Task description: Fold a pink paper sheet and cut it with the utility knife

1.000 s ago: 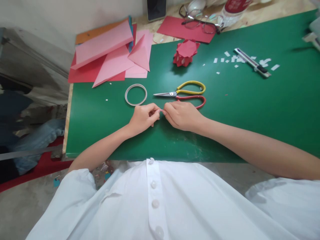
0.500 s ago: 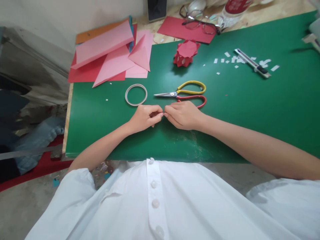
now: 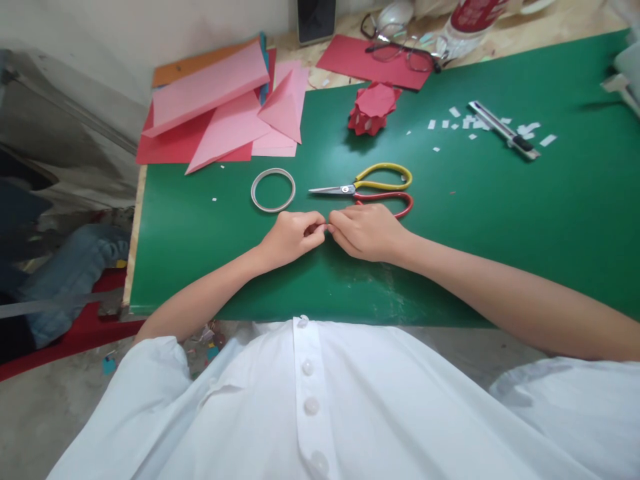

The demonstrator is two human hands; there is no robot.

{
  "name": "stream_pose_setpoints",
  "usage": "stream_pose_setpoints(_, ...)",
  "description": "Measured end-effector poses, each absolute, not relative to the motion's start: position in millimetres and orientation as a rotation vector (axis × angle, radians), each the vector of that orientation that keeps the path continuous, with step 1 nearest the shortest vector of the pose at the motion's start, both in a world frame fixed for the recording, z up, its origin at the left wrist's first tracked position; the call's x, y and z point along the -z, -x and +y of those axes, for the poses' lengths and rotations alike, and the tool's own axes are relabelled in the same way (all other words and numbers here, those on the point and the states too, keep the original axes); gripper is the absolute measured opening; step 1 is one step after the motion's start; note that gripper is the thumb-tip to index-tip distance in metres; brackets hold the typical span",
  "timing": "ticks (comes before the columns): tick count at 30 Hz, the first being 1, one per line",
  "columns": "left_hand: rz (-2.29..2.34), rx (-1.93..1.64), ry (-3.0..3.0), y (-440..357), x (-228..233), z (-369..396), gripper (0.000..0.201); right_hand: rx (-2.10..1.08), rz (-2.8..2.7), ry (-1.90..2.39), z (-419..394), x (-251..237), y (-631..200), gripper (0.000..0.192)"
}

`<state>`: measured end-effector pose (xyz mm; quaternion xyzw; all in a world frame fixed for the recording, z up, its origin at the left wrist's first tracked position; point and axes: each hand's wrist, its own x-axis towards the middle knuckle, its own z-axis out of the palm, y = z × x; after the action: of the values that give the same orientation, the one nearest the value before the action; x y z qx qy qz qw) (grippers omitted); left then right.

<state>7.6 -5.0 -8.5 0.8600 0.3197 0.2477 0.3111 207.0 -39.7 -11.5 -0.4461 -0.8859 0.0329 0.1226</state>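
Note:
My left hand (image 3: pixel 296 235) and my right hand (image 3: pixel 369 232) meet fingertip to fingertip above the green mat (image 3: pixel 500 220). Both are closed in a pinch; whatever lies between the fingers is too small and hidden to name. Just beyond the right hand lie scissors (image 3: pixel 346 190) with one yellow and one red handle, the red one partly covered by that hand. A roll of tape (image 3: pixel 254 193), thin and ring-like, rests beyond the left hand. Farther back stands a folded red paper piece (image 3: pixel 374 108) with pointed edges.
Pink paper sheets (image 3: pixel 210 87) are piled at the back left. A utility knife (image 3: pixel 503 129) lies among white paper scraps (image 3: pixel 467 123). Glasses (image 3: pixel 420 60) rest on red paper (image 3: pixel 345 60), near a phone (image 3: pixel 316 20) and a red-labelled bottle (image 3: pixel 473 27).
Both hands stay nearly in place, fingertips together. The left fingers have closed slightly, and the whole view has shifted a little.

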Motion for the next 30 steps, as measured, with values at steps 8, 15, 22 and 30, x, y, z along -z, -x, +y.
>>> stream_pose_setpoints(8, 0.885, -0.531, -2.220, -9.3, 2.8, -4.8, 0.015, -0.117, -2.572, 1.304, -38.9, 12.4, -208.4, 0.035)
stream_pose_setpoints(15, 0.737, -0.548, -2.199, -5.3, 3.8, -1.0, 0.018, -0.151, -2.562, 1.292, -39.3, 11.7, -209.8, 0.035)
stream_pose_setpoints(22, 0.622, -0.536, -2.287, -3.4, 5.9, 1.7, 0.023, -0.157, -2.573, 1.180, -37.0, 13.1, -213.4, 0.036)
stream_pose_setpoints(30, 0.609, -0.402, -2.386, -5.4, 2.3, 0.5, 0.026, -0.116, -2.588, 1.057, -35.2, 14.3, -216.3, 0.038)
